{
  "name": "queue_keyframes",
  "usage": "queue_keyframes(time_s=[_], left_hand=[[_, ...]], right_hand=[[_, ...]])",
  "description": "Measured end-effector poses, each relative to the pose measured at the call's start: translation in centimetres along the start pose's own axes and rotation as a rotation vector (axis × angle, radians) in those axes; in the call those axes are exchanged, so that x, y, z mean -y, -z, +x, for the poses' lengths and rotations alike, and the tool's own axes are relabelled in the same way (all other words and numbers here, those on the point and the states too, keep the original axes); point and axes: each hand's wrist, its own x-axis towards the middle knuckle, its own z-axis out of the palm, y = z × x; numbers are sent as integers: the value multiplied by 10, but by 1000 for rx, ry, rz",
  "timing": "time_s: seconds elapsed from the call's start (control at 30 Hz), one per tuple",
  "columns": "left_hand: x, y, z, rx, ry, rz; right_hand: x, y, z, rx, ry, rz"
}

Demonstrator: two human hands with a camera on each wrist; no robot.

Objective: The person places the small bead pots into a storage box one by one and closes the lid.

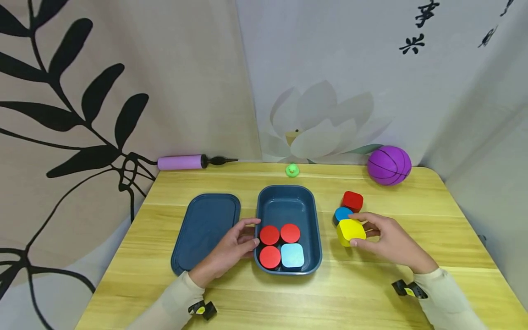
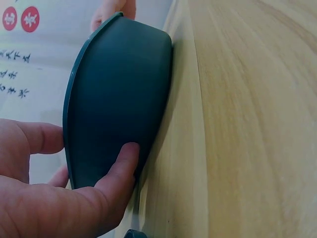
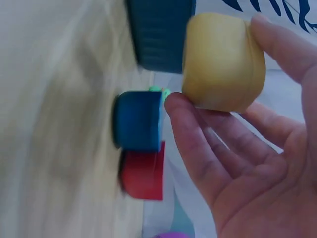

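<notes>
Reaching from pale sleeves (image 1: 167, 302) over a wood-grained table (image 1: 346, 293), the left hand (image 1: 231, 250) holds the left wall of a dark blue container (image 1: 286, 206); the left wrist view alone shows a fingertip laid against its smooth outer side. At the container's near end sit three red round blocks (image 1: 270, 235) and a pale-blue block (image 1: 292, 255) with soft corners. The right hand (image 1: 385, 243) pinches a yellow block (image 1: 351, 230) between thumb and fingers, right of the container; the right wrist view shows it raised above the round top of the blue block (image 1: 341, 214). Just beyond is a squarish red block (image 1: 352, 200). Left of the container lies a flat, round-cornered lid (image 1: 210, 224). Farther back are a green duck (image 1: 292, 170), a black-lined purple ball (image 1: 389, 165) and a cylindrical lilac pump (image 1: 181, 162). Printed cloth (image 1: 198, 82) hangs behind; only the left wrist view shows its red seals (image 2: 20, 18).
</notes>
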Motion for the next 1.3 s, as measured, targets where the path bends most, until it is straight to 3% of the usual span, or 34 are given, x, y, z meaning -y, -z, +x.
queue_keyframes(time_s=[0.37, 0.7, 0.97, 1.3], left_hand=[[-1, 1, 1, 5, 9, 0], [-3, 0, 1, 5, 9, -4], [-3, 0, 2, 0, 14, -8], [-4, 0, 2, -4, 26, -7]], right_hand=[[26, -8, 36, -44, 48, -25], [53, -26, 65, -98, 111, 35], [73, -47, 92, -81, 132, 57], [87, -82, 123, -23, 155, -8]])
